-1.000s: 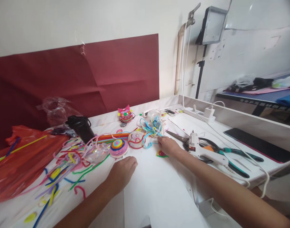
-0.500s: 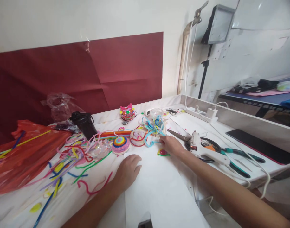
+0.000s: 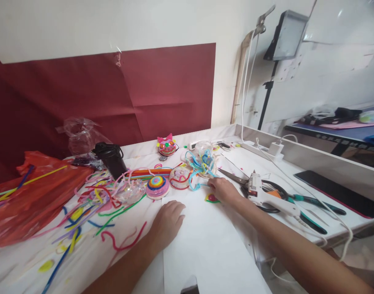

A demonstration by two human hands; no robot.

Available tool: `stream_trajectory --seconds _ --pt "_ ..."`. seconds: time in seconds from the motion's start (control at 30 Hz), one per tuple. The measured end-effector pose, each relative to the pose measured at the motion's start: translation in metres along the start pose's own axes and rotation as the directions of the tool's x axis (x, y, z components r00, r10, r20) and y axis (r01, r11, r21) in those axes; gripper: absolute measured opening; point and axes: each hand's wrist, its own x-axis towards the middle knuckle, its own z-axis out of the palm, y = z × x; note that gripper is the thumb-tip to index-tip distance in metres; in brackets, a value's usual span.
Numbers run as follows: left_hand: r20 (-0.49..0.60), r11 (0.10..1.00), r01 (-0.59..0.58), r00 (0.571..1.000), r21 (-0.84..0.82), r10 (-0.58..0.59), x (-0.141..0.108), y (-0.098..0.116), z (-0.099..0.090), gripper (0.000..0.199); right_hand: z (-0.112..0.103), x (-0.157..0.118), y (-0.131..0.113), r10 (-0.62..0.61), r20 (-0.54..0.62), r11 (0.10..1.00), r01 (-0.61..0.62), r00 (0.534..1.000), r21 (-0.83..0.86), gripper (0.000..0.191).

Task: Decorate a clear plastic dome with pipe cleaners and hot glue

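My left hand (image 3: 169, 222) lies palm down at the left edge of a sheet of white paper (image 3: 208, 245), its fingers stretched out and holding nothing. Past the paper's far edge, my right hand (image 3: 222, 189) has its fingers closed at the end of a light blue pipe cleaner (image 3: 196, 187). That strand curls beside a tangle of blue pipe cleaners (image 3: 203, 161). A dome coiled in coloured rings (image 3: 157, 186) and a clear dome with red trim (image 3: 180, 178) sit to the left. Just below my right hand is a small red, green and yellow piece (image 3: 211, 198).
Scissors (image 3: 231, 175), a white glue gun (image 3: 265, 196) and teal-handled pliers (image 3: 317, 202) lie to the right. Loose pipe cleaners (image 3: 107, 196), a black cup (image 3: 110, 159) and a red plastic bag (image 3: 36, 196) fill the left. A pink cat-eared face (image 3: 166, 145) stands behind.
The whole view has shifted slightly, so everything appears a little farther right. Both hands keep nearly the same places and poses.
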Motion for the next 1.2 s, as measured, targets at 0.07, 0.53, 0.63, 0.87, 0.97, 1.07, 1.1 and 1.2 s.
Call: stream_trajectory --seconds 0.07,0.53,0.63,0.87,0.97,1.07,1.1,1.2 --pt "-0.012 1.0 -0.005 1.0 -0.004 0.005 0.0 0.0 0.0 0.024 0.0 -0.001 -0.001 0.001 -0.001 1.0 -0.001 1.0 -0.008 0.025" --pt "-0.112 1.0 -0.017 0.993 0.02 0.02 -0.001 -0.022 0.008 0.025 -0.005 0.001 -0.007 -0.023 0.023 0.996 0.025 0.999 -0.082 0.022" --pt "-0.11 0.999 -0.029 0.993 0.03 0.032 -0.001 -0.022 0.008 0.025 -0.009 -0.001 -0.01 -0.032 0.037 0.994 0.036 0.999 -0.102 0.023" --pt "-0.128 0.995 -0.071 0.989 0.07 0.079 -0.003 -0.022 0.01 0.025 -0.026 -0.011 -0.023 -0.086 0.016 0.985 0.087 0.996 -0.146 0.026" --pt "-0.15 0.993 -0.081 0.984 0.081 0.093 -0.003 -0.021 0.01 0.025 -0.036 -0.016 -0.034 -0.126 -0.006 0.981 0.123 0.992 -0.149 0.028" --pt "-0.143 0.993 -0.088 0.985 0.082 0.099 -0.002 -0.019 0.01 0.025 -0.044 -0.02 -0.046 -0.178 -0.037 0.977 0.172 0.983 -0.13 0.033" --pt "-0.134 0.993 -0.089 0.986 0.081 0.099 -0.002 -0.018 0.009 0.026 -0.046 -0.021 -0.051 -0.196 -0.047 0.975 0.19 0.979 -0.117 0.036" --pt "-0.109 0.992 -0.09 0.989 0.09 0.099 -0.001 -0.017 0.007 0.027 -0.051 -0.019 -0.064 -0.229 -0.083 0.972 0.223 0.97 -0.072 0.048"
